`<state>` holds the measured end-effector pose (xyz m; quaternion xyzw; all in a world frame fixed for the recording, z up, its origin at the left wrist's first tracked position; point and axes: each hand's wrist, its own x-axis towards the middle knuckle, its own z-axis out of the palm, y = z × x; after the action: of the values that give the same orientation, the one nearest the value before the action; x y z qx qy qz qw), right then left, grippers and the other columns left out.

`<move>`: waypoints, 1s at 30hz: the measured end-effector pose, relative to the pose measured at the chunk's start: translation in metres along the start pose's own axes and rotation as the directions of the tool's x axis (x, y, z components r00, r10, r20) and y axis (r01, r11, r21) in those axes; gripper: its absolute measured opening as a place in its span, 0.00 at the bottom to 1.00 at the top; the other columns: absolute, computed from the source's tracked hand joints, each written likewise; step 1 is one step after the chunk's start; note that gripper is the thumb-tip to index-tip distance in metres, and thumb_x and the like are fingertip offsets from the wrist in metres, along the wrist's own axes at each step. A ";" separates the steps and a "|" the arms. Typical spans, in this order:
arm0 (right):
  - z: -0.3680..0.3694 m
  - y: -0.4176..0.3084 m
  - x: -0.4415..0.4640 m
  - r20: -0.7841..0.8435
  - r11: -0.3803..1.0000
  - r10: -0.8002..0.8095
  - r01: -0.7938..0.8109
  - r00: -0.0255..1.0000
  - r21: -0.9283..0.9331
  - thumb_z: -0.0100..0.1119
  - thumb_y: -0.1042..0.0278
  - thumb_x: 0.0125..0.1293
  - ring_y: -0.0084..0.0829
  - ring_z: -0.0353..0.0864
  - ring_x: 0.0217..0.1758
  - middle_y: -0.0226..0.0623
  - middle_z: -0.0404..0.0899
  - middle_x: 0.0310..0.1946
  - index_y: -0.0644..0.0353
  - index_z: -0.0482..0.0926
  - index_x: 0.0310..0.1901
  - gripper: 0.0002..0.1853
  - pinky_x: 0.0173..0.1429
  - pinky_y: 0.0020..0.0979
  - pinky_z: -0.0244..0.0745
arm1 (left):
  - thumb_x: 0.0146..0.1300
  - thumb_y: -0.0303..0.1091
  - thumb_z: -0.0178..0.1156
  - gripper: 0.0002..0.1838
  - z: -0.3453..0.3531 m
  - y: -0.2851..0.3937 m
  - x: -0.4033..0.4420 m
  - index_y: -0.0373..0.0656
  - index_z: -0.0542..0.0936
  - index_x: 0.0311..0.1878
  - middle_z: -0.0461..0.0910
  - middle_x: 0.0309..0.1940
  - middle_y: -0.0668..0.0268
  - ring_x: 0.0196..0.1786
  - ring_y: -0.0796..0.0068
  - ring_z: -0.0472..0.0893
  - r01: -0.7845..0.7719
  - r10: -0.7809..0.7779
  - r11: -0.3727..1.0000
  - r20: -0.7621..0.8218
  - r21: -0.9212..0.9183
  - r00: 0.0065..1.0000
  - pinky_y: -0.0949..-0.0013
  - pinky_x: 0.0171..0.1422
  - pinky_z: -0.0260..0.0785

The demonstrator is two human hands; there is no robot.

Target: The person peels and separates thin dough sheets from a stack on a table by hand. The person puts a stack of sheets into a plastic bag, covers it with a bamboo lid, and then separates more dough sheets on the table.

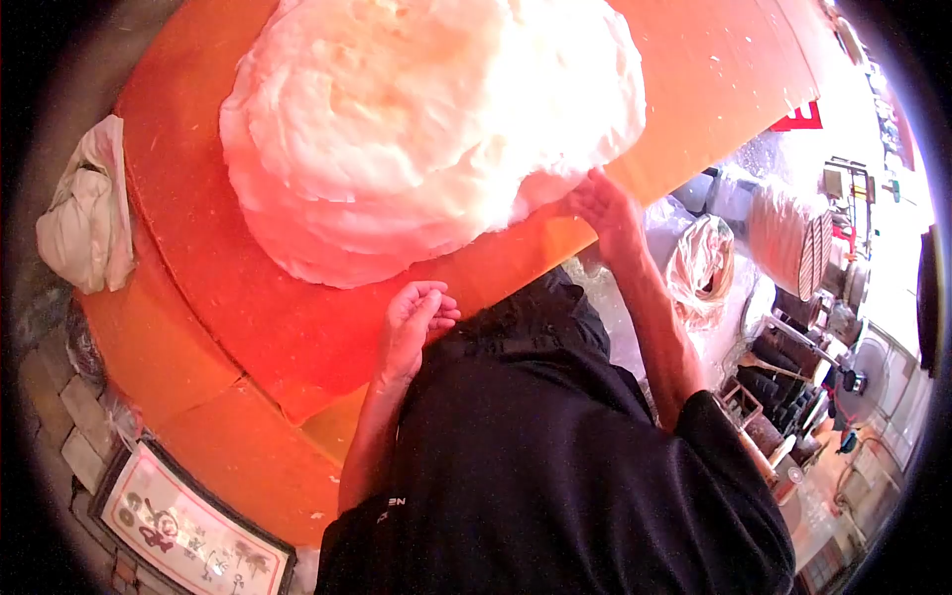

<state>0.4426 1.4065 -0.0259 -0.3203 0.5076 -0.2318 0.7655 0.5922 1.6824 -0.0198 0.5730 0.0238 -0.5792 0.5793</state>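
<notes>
A big, thick mound of white fluffy material point(397, 149) lies on the orange-red table point(297, 347), its right part washed out by glare. My left hand point(418, 315) is over the table's near edge, just below the mound, with its fingers curled in and nothing visible in them. Farther right, my right hand point(603, 206) is at the lower right edge of the mound, fingers stretched out, near or against the white material. Whether it touches the material is not clear.
A whitish cloth bundle point(87, 223) hangs at the table's left edge. A framed sign point(188, 521) stands at the lower left. On the right are a coil of pale strands point(700, 268), a large wrapped roll point(788, 238) and cluttered equipment.
</notes>
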 end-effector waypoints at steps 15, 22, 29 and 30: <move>0.014 -0.014 0.029 0.399 0.794 0.241 -0.416 0.885 0.442 0.55 0.49 0.64 0.40 0.74 0.56 0.43 0.76 0.52 0.67 0.67 0.58 0.30 0.60 0.42 0.68 | 0.69 0.37 0.50 0.12 0.022 -0.025 -0.005 0.38 0.74 0.48 0.80 0.35 0.61 0.36 0.71 0.82 -0.001 -0.003 0.992 -0.036 -0.123 0.999 0.72 0.40 0.76; 0.017 -0.037 0.031 0.498 0.836 0.254 -0.447 0.829 0.318 0.52 0.51 0.66 0.36 0.78 0.46 0.43 0.79 0.45 0.65 0.71 0.52 0.24 0.49 0.33 0.74 | 0.69 0.38 0.52 0.13 0.093 -0.037 0.032 0.39 0.74 0.49 0.81 0.36 0.60 0.37 0.67 0.83 0.012 -0.007 0.964 0.020 -0.266 1.000 0.69 0.43 0.76; 0.040 -0.075 0.015 0.467 0.832 0.300 -0.468 0.832 0.299 0.57 0.55 0.63 0.38 0.76 0.37 0.44 0.77 0.33 0.66 0.72 0.42 0.19 0.43 0.35 0.73 | 0.67 0.35 0.55 0.17 0.151 -0.028 0.104 0.39 0.71 0.56 0.78 0.47 0.60 0.48 0.64 0.80 -0.221 0.269 0.789 -0.001 -0.573 0.963 0.62 0.52 0.75; 0.041 -0.077 0.013 0.464 0.820 0.334 -0.495 0.821 0.286 0.58 0.56 0.62 0.39 0.77 0.36 0.47 0.76 0.33 0.66 0.71 0.42 0.19 0.44 0.35 0.74 | 0.67 0.34 0.54 0.18 0.154 -0.025 0.117 0.39 0.69 0.58 0.77 0.50 0.59 0.51 0.63 0.78 -0.321 0.384 0.661 -0.061 -0.678 0.921 0.60 0.54 0.74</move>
<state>0.4830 1.3550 0.0329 -0.0783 0.3442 -0.0839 0.9318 0.5147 1.5088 -0.0638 0.2906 0.0957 -0.4316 0.8486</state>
